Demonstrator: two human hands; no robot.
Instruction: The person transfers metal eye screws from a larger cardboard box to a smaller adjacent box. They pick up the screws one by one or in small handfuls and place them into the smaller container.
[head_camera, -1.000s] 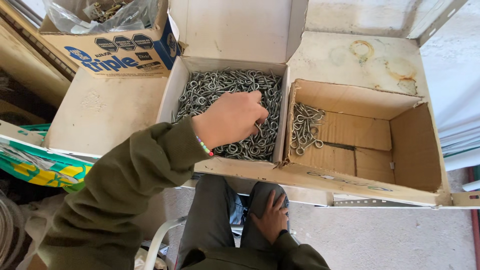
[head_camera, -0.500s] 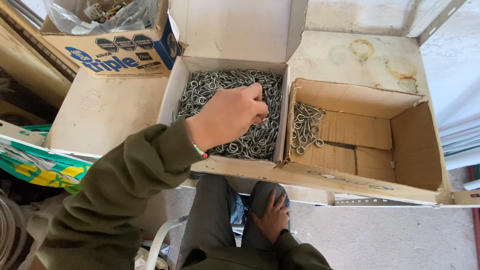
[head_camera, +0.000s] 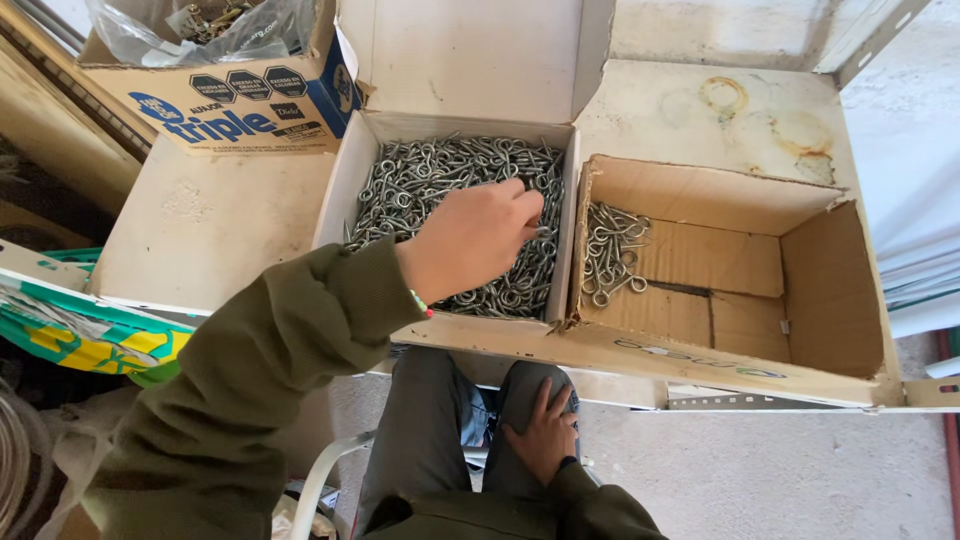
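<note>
- The left hand (head_camera: 470, 240) has shifted slightly toward the right side of the white box (head_camera: 345, 185) compared with a second ago, and its fingers (head_camera: 525, 210) now dig in near the box's right wall.
- The fingers are curled together and pressed into the heap of metal screw hooks (head_camera: 420, 180); whether they pinch a hook cannot be told, since the tips are buried.
- The hooks fill the white box; a small pile of hooks (head_camera: 608, 250) lies in the left corner of the brown cardboard box (head_camera: 830, 290) just beside it.
- That small pile looks unchanged, so the sorting from full box to brown box seems barely begun.
- The right hand (head_camera: 545, 435) stays flat on the thigh, fingers spread, holding nothing.
</note>
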